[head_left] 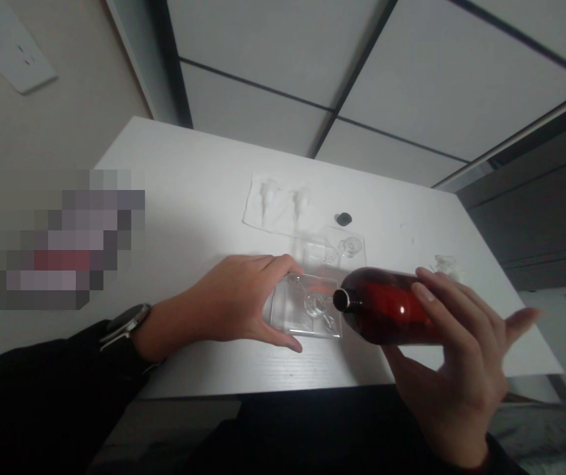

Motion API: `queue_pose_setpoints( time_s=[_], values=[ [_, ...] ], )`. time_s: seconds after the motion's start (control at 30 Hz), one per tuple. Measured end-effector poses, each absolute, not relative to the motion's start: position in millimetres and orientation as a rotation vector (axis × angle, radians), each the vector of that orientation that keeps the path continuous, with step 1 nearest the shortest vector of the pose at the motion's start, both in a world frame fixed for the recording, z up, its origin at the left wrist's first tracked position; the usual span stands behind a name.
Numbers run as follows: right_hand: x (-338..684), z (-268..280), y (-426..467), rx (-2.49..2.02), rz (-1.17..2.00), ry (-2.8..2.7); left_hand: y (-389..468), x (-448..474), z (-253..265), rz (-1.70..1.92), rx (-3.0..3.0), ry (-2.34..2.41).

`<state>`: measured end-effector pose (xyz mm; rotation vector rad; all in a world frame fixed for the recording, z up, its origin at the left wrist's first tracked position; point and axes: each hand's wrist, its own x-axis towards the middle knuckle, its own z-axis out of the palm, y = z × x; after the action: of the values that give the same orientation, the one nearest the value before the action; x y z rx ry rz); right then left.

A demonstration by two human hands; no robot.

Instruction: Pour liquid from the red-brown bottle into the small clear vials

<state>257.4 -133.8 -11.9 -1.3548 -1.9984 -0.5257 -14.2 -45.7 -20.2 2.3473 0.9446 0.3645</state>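
Your right hand (454,349) grips a red bottle (386,307) lying sideways, mouth pointing left toward the clear container (305,313) your left hand (243,300) clasps.

Dim, soft indoor light, slightly washed out. White surface (204,178) brightest toward its far edge; faint shadow under the left hand (243,303). Small glare spot on the red bottle (386,307). Overall soft focus, noisy; wide-angle bending at frame edges. Pixelated block at left.
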Motion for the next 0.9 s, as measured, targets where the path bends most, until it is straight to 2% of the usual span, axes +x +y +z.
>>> queue_pose_setpoints(
  time_s=[0.9],
  values=[
    [259.3,-12.9,-132.4,-1.359,-0.565,-1.962,-44.4,-15.0,-21.3,0.388,2.343,0.825]
  ],
)
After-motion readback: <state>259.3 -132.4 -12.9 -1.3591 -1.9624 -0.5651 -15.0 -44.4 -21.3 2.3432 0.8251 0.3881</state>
